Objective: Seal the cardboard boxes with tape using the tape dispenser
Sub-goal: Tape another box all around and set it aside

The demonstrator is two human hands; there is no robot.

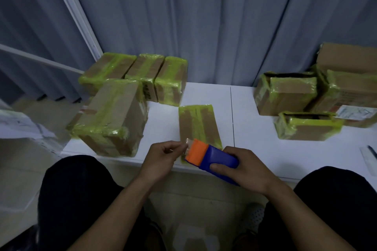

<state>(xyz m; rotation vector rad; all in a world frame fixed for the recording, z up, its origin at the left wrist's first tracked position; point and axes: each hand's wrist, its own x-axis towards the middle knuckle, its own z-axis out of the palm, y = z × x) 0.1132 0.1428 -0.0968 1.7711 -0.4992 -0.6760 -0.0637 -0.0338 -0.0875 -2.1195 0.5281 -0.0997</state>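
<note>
Our right hand gripped the blue body of the tape dispenser, fingers curled round it. Left of the dispenser's orange mouth, our left hand pinched the tape end. Directly beyond the dispenser lay the small box on the desk, its long axis running away from us; we judged the left hand nearer to it. Open boxes stood far right of the dispenser.

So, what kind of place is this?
Probably a small parcel packing spot: a white table by grey curtains carries many cardboard boxes wrapped in yellow-green tape, and the right hand grips a tape dispenser while the left hand pinches its tape end.
</note>
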